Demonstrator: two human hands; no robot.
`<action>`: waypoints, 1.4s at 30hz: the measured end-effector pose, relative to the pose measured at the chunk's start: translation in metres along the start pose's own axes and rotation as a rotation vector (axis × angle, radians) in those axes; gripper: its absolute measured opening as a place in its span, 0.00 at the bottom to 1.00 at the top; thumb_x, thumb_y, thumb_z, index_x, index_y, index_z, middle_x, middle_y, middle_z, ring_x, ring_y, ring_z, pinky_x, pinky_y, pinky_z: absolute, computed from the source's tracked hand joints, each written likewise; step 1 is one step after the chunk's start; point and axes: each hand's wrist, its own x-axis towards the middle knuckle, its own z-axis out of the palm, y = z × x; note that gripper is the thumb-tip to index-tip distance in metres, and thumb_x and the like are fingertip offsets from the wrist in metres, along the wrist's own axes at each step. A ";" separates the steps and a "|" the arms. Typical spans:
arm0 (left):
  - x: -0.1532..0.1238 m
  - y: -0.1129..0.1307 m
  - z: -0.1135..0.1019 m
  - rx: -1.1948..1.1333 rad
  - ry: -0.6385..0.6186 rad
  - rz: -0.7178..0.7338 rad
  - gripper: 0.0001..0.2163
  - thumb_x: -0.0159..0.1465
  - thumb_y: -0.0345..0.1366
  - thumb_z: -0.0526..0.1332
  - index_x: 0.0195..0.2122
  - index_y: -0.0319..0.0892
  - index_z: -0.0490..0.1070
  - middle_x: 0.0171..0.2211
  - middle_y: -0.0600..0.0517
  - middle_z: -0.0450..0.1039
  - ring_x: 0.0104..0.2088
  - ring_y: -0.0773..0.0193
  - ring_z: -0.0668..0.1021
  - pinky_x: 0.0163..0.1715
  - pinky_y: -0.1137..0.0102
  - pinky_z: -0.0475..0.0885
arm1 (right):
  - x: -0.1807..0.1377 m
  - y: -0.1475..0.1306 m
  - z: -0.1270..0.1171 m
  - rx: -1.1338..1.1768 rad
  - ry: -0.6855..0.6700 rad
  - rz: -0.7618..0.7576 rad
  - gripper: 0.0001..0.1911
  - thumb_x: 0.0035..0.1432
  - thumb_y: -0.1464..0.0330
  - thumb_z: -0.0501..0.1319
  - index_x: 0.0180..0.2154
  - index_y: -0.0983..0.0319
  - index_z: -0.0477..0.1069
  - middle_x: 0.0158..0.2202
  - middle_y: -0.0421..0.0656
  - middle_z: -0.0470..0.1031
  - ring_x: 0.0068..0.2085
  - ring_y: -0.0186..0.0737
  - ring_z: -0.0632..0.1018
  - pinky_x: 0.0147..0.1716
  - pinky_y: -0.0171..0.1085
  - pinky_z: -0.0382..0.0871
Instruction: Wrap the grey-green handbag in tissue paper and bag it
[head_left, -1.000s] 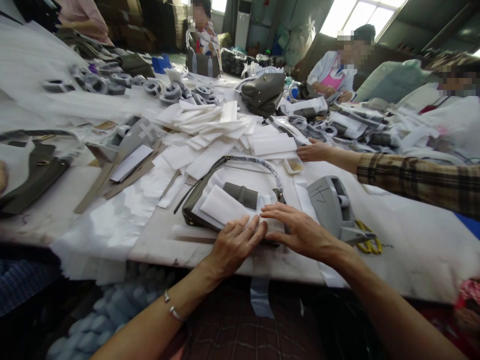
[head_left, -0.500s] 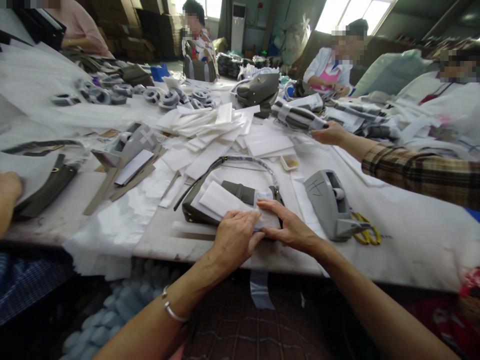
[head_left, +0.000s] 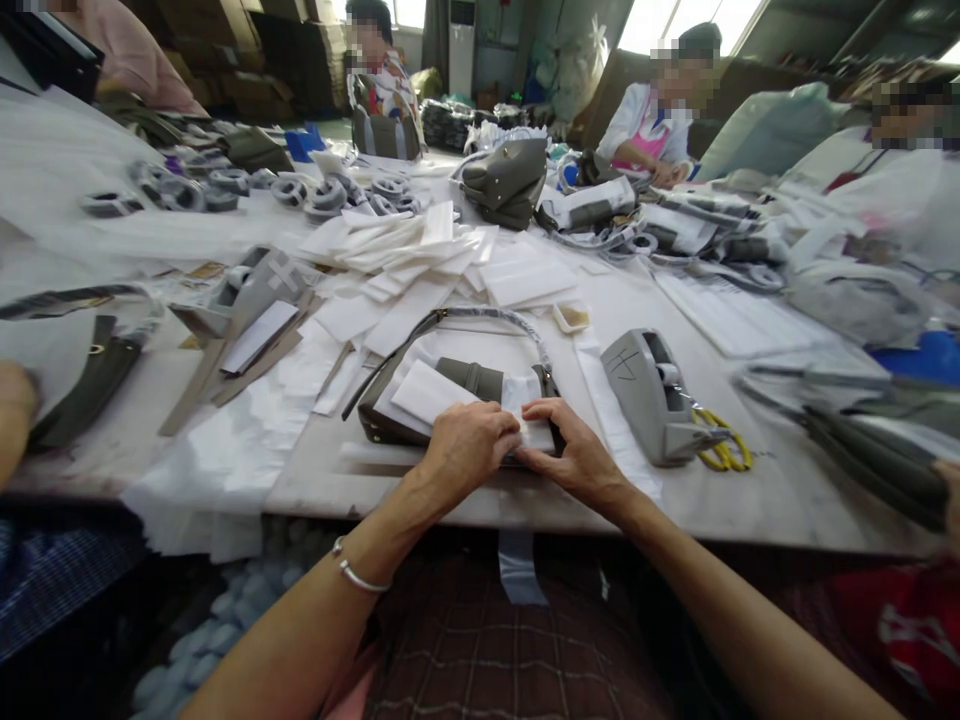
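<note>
A dark olive handbag (head_left: pixel 379 425) lies flat on the table in front of me, its strap partly wrapped in clear film and arched away from me. White foam sheet (head_left: pixel 429 395) covers part of its front, and a pale translucent strip (head_left: pixel 520 393) crosses the flap. My left hand (head_left: pixel 471 440) is closed over the bag's near edge, fingers together and tips hidden against the wrapping. Beside it, my right hand (head_left: pixel 570 452) grips the near right corner, thumb low and fingers on top. Right of the bag stands a grey tape dispenser (head_left: pixel 637 400).
Yellow-handled scissors (head_left: pixel 726 450) lie by the dispenser. White foam sheets (head_left: pixel 405 255) are heaped behind the bag, with a small tray (head_left: pixel 571 318) nearby. Another tape dispenser (head_left: pixel 259 285) stands left. Co-workers sit around; one's hand at right holds a dark bag (head_left: pixel 877 455).
My left fingers have curled in more against the bag's near edge; my right hand stays at its corner. A co-worker's plaid-sleeved arm has withdrawn from the back, and a dark bag now appears at right.
</note>
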 end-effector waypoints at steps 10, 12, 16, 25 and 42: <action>0.000 0.000 0.022 0.020 0.197 0.093 0.06 0.69 0.32 0.56 0.37 0.41 0.71 0.34 0.51 0.73 0.37 0.60 0.74 0.39 0.65 0.68 | 0.000 0.003 0.004 -0.033 0.026 -0.002 0.20 0.56 0.67 0.66 0.51 0.58 0.68 0.56 0.50 0.70 0.60 0.49 0.69 0.61 0.50 0.63; 0.000 -0.001 0.023 -0.031 0.210 0.161 0.05 0.69 0.31 0.55 0.37 0.42 0.70 0.34 0.51 0.73 0.37 0.60 0.73 0.40 0.66 0.68 | 0.000 0.004 0.006 -0.036 0.035 -0.003 0.19 0.57 0.66 0.65 0.51 0.58 0.68 0.58 0.50 0.68 0.61 0.49 0.68 0.62 0.51 0.62; -0.003 -0.004 0.025 -0.020 0.226 0.260 0.06 0.69 0.30 0.54 0.35 0.42 0.69 0.34 0.51 0.72 0.37 0.59 0.72 0.39 0.65 0.68 | -0.002 0.003 0.007 -0.046 0.020 0.012 0.18 0.59 0.65 0.65 0.50 0.59 0.69 0.59 0.51 0.68 0.62 0.48 0.68 0.63 0.51 0.61; -0.013 -0.004 0.023 -0.103 0.217 0.207 0.08 0.71 0.33 0.53 0.36 0.42 0.69 0.36 0.50 0.72 0.39 0.59 0.72 0.43 0.63 0.68 | -0.006 -0.004 0.012 0.031 0.040 -0.037 0.06 0.59 0.68 0.64 0.40 0.57 0.74 0.49 0.46 0.77 0.58 0.48 0.72 0.59 0.52 0.65; -0.019 -0.002 0.026 0.074 0.164 0.299 0.12 0.63 0.39 0.65 0.42 0.43 0.64 0.40 0.50 0.72 0.40 0.56 0.73 0.41 0.63 0.68 | 0.079 0.008 -0.010 -0.596 -0.227 -0.002 0.13 0.67 0.65 0.56 0.47 0.63 0.75 0.47 0.50 0.78 0.51 0.49 0.74 0.52 0.46 0.60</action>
